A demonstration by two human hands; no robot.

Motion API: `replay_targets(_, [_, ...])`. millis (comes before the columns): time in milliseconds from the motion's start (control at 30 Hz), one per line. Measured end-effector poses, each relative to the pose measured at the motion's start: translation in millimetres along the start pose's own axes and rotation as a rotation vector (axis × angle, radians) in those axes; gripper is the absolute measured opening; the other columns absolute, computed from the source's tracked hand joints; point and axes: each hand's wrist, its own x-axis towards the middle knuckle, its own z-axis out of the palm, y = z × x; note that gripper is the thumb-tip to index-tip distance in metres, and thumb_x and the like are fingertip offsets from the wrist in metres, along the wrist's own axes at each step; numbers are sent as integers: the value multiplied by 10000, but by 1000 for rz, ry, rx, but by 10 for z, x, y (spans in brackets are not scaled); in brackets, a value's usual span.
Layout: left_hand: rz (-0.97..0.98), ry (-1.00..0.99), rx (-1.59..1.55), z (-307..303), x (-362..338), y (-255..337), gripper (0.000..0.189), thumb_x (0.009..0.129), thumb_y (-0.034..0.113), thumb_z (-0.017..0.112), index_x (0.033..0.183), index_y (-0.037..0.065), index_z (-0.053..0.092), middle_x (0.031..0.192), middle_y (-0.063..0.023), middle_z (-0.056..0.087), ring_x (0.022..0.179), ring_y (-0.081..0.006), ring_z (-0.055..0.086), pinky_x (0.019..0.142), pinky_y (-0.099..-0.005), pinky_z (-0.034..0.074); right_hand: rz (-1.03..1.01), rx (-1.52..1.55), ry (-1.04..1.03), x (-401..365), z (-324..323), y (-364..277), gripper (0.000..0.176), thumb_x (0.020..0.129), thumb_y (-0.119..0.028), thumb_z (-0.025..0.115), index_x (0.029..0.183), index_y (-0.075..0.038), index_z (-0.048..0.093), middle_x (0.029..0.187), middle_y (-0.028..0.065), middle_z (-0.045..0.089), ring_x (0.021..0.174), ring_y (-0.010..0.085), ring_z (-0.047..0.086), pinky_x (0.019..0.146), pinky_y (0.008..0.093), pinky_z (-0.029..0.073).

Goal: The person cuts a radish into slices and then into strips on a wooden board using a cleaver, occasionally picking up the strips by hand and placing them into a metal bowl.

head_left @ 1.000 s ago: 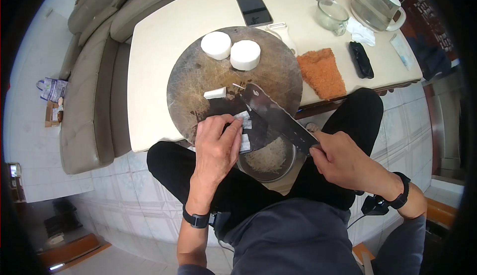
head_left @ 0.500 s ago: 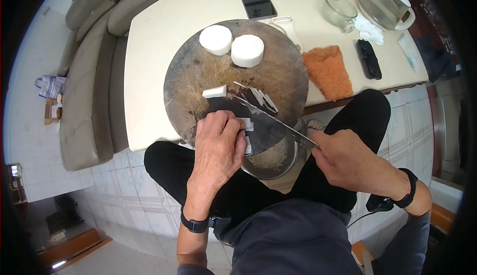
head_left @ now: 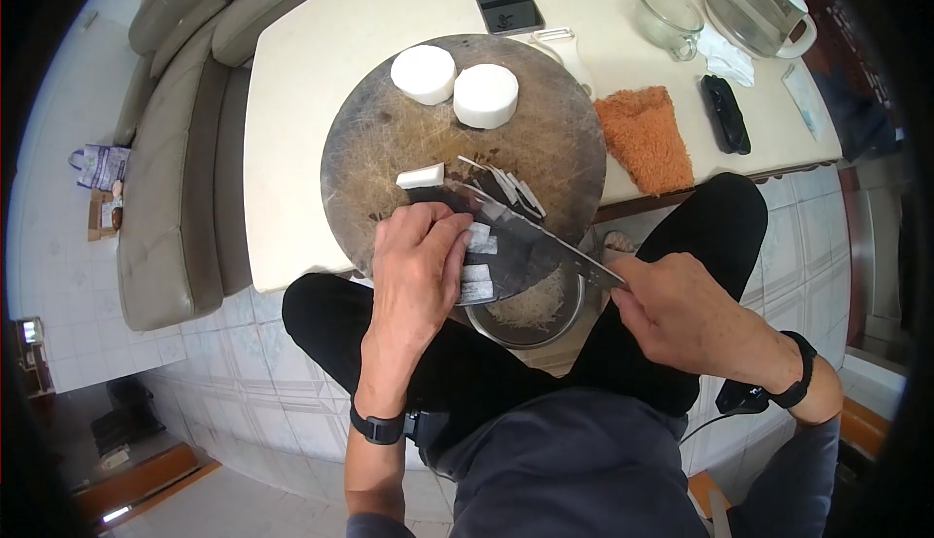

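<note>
- The right hand [head_left: 686,314], right of the centre of the frame, is closed around the handle of the knife [head_left: 545,245].
- The knife's blade points to the upper left, over the round cutting board [head_left: 365,139].
- The left hand [head_left: 413,261] has its fingers bent and close together, beside the white slices [head_left: 477,280] at the lower part of the board; whether it pinches a piece, one cannot tell.
- One white block [head_left: 420,177] lies just above the left hand, and thin strips [head_left: 525,194] lie above the blade.
- Two thick white rounds [head_left: 453,84] are on the board's upper part.
- Below the board, a metal bowl [head_left: 577,316] contains white shreds [head_left: 530,307].
</note>
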Motion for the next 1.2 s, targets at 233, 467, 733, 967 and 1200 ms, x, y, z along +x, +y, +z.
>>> replay_targets(233, [113, 67, 34, 71, 60, -70, 225, 724, -19, 669, 945, 18, 681, 924, -78, 607, 863, -253, 577, 751, -366, 428, 77, 100, -8, -9, -15, 1, 114, 861, -66, 568, 831, 41, 540, 611, 227, 566, 613, 413, 607, 579, 466, 487])
replay_targets(467, [197, -1, 147, 29, 14, -77, 374, 662, -49, 633, 1030, 2, 674, 1030, -103, 617, 964, -287, 585, 825, -395, 439, 111, 140, -13, -12, -27, 5, 111, 868, -63, 560, 830, 39, 534, 611, 224, 560, 609, 417, 598, 572, 469, 474])
replay_targets(733, [163, 21, 53, 15, -113, 8, 364, 725, -65, 671, 1083, 0, 666, 1078, -129, 628, 1010, -314, 589, 853, -414, 458, 66, 19, 41, -21, -10, -44, 85, 854, -43, 567, 855, 36, 535, 598, 205, 563, 596, 393, 607, 555, 461, 472])
replay_targets(967, [152, 33, 23, 86, -126, 68, 284, 744, 4, 713, 1018, -46, 659, 1049, -139, 613, 1010, -321, 572, 867, -427, 451, -70, -91, 50, -10, 0, -59, 114, 812, -25, 600, 888, 19, 527, 605, 167, 565, 575, 336, 610, 526, 425, 471])
replay_targets(1200, [110, 22, -13, 138, -195, 21, 241, 725, 1, 732, 953, -39, 665, 1010, -150, 604, 1007, -337, 569, 883, -453, 444, -178, -356, 27, 84, 30, -70, 259, 663, -4, 665, 877, 5, 519, 664, 129, 586, 590, 293, 617, 521, 364, 478])
